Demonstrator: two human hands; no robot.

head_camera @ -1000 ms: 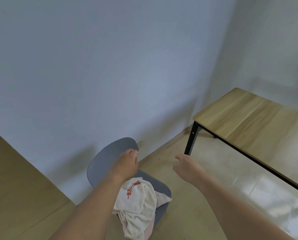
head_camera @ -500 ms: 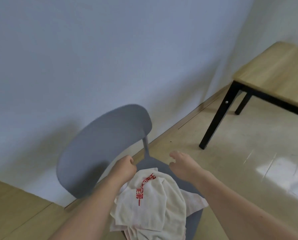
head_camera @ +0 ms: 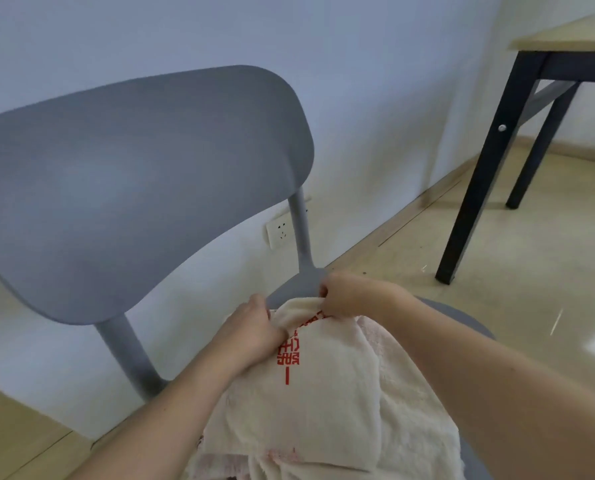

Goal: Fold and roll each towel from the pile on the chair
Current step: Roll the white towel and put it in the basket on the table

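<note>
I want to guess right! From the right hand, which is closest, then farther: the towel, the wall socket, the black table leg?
1. Towel: gripped by the right hand, on the chair.
2. Socket: on the wall behind the chair.
3. Table leg: far right.

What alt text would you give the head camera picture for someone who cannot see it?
Two bare hands, the left hand and the right hand, pinch the far edge of a cream towel with red printed characters, on top of a pile on a grey chair. A black-legged wooden table stands to the right.
</note>
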